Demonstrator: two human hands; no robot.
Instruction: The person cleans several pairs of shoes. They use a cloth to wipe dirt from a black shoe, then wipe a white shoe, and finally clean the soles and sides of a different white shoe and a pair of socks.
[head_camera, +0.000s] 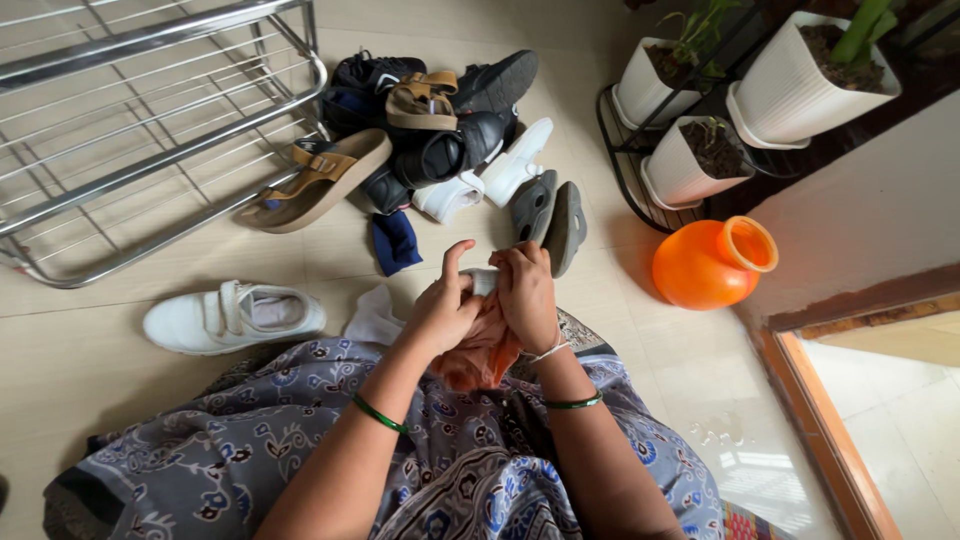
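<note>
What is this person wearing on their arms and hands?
Both forearms are bare, with no sleeves in view. The left hand has a thin green bangle at its wrist. The right hand has a matching green bangle plus a pale thread at its wrist.

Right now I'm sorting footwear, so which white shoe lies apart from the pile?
The white strap-fastened sneaker lying alone on the tiled floor, left of the hands; the other white shoes touch the heap.

Glossy orange plastic pot (712, 264), shiny metal rack (150, 130), soft orange cloth (480, 355)
</note>
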